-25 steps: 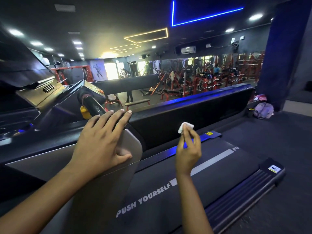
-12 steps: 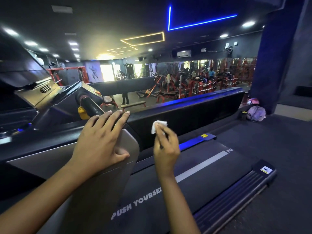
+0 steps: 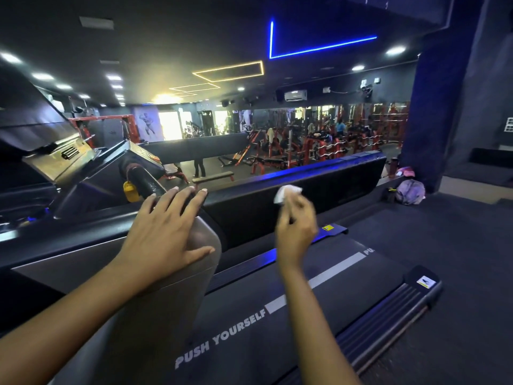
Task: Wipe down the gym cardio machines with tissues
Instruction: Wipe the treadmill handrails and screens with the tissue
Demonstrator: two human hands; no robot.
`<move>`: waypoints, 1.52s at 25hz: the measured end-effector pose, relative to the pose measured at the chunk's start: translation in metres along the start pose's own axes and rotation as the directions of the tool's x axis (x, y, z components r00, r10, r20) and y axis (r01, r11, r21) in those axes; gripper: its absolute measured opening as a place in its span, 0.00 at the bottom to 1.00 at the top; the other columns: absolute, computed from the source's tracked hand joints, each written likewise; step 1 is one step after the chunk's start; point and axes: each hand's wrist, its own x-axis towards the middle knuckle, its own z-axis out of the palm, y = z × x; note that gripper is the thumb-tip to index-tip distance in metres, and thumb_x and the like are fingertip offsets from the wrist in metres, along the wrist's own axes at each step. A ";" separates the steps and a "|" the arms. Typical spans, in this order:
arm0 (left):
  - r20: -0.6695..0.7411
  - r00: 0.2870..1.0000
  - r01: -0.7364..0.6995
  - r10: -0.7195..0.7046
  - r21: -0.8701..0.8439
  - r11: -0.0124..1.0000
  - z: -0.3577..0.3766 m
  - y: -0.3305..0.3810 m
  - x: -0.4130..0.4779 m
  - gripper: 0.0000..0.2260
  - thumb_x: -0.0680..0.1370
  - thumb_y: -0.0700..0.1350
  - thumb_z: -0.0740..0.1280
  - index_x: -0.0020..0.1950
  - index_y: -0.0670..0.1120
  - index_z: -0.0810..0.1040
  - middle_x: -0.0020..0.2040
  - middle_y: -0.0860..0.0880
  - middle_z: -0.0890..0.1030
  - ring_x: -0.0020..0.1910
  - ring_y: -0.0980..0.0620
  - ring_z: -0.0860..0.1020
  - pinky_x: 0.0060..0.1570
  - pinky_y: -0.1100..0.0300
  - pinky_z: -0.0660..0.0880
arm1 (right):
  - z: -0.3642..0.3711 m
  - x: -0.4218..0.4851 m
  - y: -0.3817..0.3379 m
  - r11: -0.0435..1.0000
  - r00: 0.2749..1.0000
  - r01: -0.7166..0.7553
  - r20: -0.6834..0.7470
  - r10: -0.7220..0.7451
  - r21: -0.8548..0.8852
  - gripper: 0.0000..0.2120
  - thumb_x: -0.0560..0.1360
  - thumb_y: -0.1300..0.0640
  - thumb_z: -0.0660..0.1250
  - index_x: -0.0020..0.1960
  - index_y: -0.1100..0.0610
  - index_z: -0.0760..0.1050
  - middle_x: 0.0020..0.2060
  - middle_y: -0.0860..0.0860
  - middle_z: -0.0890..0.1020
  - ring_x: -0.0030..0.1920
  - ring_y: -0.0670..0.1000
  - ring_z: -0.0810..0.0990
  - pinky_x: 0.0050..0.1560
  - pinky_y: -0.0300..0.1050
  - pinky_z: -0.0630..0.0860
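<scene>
White and crumpled, the tissue (image 3: 287,193) is pinched in the curled fingertips of the right hand (image 3: 297,223), which is smeared with motion blur. Over the last second that hand swung in toward the treadmill's handrail and has now drifted back out and a little higher, so the wad sits level with the top edge of the black partition (image 3: 333,184) behind it. Whether the tissue touches that partition cannot be told; it looks to be held in the air in front of it. The left hand (image 3: 166,232) has not shifted: it lies flat with straight fingers, grasping nothing, on the rounded end of the grey side cover (image 3: 205,245), its fingertips reaching toward the dark handgrip (image 3: 141,182). Below both arms runs the treadmill belt (image 3: 347,262), lettered PUSH YOURSELF, and well apart on the floor by the far wall lies a bag (image 3: 410,191). For the task, this back-and-forth reads as positioning, not cleaning: no stroke appears to have landed on the machine, and the cover, grip and belt are all likely still waiting to be wiped.
</scene>
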 end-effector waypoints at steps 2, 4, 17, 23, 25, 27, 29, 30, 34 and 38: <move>-0.052 0.998 -0.022 0.022 0.000 1.000 -0.002 0.013 0.013 0.38 0.69 0.68 0.61 0.69 0.42 0.72 0.62 0.40 0.77 0.60 0.40 0.77 0.56 0.40 0.74 | 0.004 -0.030 -0.026 0.984 0.978 0.175 0.104 -0.178 0.036 0.14 0.72 0.66 0.61 0.53 0.62 0.81 0.46 0.57 0.81 0.47 0.48 0.76 0.53 0.30 0.69; -0.057 0.997 -0.045 0.044 -0.027 0.999 0.000 0.026 0.034 0.37 0.70 0.67 0.55 0.69 0.43 0.71 0.63 0.41 0.77 0.61 0.41 0.77 0.57 0.41 0.74 | 0.005 -0.023 -0.024 0.971 0.960 0.236 0.142 -0.240 0.047 0.15 0.72 0.65 0.60 0.54 0.60 0.81 0.48 0.55 0.81 0.48 0.48 0.76 0.54 0.31 0.70; 0.037 0.996 -0.085 0.084 0.020 0.996 0.038 0.049 0.092 0.38 0.70 0.70 0.53 0.72 0.48 0.67 0.58 0.45 0.79 0.46 0.44 0.81 0.39 0.51 0.80 | -0.011 0.064 0.047 0.986 0.977 0.163 0.138 -0.165 0.027 0.14 0.73 0.67 0.62 0.55 0.62 0.81 0.49 0.57 0.80 0.48 0.51 0.77 0.50 0.45 0.76; 0.008 0.997 -0.078 0.078 0.034 0.996 0.038 0.051 0.092 0.37 0.70 0.70 0.54 0.72 0.47 0.68 0.57 0.45 0.80 0.46 0.44 0.81 0.41 0.52 0.79 | -0.009 0.065 0.034 0.884 0.829 0.467 0.342 -0.442 0.009 0.18 0.71 0.65 0.58 0.56 0.60 0.80 0.53 0.53 0.82 0.49 0.52 0.74 0.54 0.38 0.70; 0.017 0.997 -0.079 0.078 0.035 0.996 0.038 0.052 0.092 0.37 0.71 0.70 0.54 0.72 0.47 0.68 0.57 0.45 0.79 0.47 0.44 0.81 0.42 0.52 0.79 | -0.013 0.087 0.056 0.897 0.864 0.437 0.305 -0.400 -0.061 0.17 0.70 0.65 0.59 0.53 0.61 0.81 0.51 0.54 0.83 0.47 0.56 0.77 0.53 0.40 0.72; 0.010 0.997 -0.083 0.082 0.046 0.995 0.037 0.052 0.092 0.37 0.71 0.69 0.55 0.72 0.47 0.69 0.57 0.45 0.80 0.46 0.44 0.81 0.42 0.53 0.78 | -0.019 0.112 0.079 0.920 0.900 0.370 0.295 -0.320 -0.131 0.16 0.68 0.70 0.63 0.52 0.62 0.82 0.49 0.55 0.83 0.44 0.59 0.78 0.50 0.46 0.76; 0.003 0.996 -0.088 0.088 0.051 0.995 0.037 0.053 0.093 0.37 0.71 0.69 0.54 0.71 0.47 0.70 0.57 0.46 0.80 0.44 0.44 0.81 0.41 0.53 0.78 | -0.024 0.129 0.086 0.950 0.941 0.261 0.266 -0.211 -0.170 0.16 0.67 0.72 0.65 0.52 0.63 0.82 0.48 0.56 0.83 0.44 0.60 0.78 0.45 0.51 0.79; 0.003 0.996 -0.090 0.090 0.051 0.995 0.036 0.053 0.093 0.37 0.71 0.69 0.54 0.71 0.47 0.69 0.57 0.46 0.80 0.44 0.44 0.81 0.41 0.53 0.78 | -0.024 0.130 0.081 0.957 0.949 0.239 0.248 -0.195 -0.164 0.15 0.68 0.71 0.65 0.52 0.63 0.82 0.48 0.56 0.83 0.45 0.60 0.78 0.45 0.52 0.79; 0.009 0.996 -0.088 0.087 0.040 0.995 0.037 0.052 0.092 0.37 0.71 0.69 0.54 0.72 0.47 0.68 0.57 0.46 0.79 0.46 0.44 0.81 0.41 0.52 0.79 | -0.005 0.089 0.028 0.866 0.789 0.500 0.395 -0.470 0.031 0.13 0.70 0.68 0.65 0.53 0.61 0.81 0.49 0.54 0.83 0.48 0.54 0.77 0.50 0.43 0.75; 0.006 0.996 -0.089 0.089 0.037 0.995 0.036 0.052 0.091 0.37 0.71 0.69 0.55 0.73 0.47 0.68 0.57 0.46 0.79 0.46 0.44 0.81 0.41 0.53 0.79 | 0.005 0.108 0.039 0.825 0.712 0.566 0.509 -0.484 -0.007 0.14 0.65 0.70 0.67 0.49 0.61 0.82 0.45 0.54 0.84 0.41 0.58 0.79 0.40 0.42 0.77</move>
